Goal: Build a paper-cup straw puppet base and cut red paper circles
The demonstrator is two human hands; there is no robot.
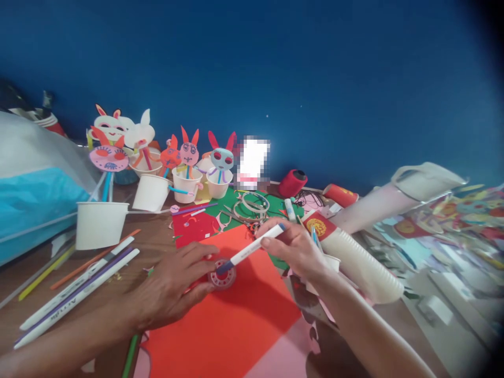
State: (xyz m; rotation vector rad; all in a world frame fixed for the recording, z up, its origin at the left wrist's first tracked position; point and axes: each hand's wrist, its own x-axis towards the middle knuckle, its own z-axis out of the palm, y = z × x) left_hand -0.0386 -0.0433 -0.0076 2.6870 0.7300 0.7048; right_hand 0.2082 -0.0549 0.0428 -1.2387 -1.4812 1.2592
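Observation:
My right hand (297, 247) is closed around a white marker (252, 245) with dark blue ends, held at a slant. Its lower end meets or hangs just over the middle of a round clear ring (225, 279), which looks like a tape roll. My left hand (173, 281) has its thumb and fingertips at the ring's left side, holding it on a sheet of orange-red paper (236, 325). From this angle I cannot tell whether the marker's lower end is capped. Pink paper (281, 352) shows under the orange sheet.
Paper cups (100, 226) with rabbit-faced paper figures (109, 157) stand along the back left. Acrylic markers (74, 299) lie on the left. A stack of paper cups (362, 262) lies at right. Behind the sheet are scissors (236, 216), red thread (293, 182) and green paper (224, 202).

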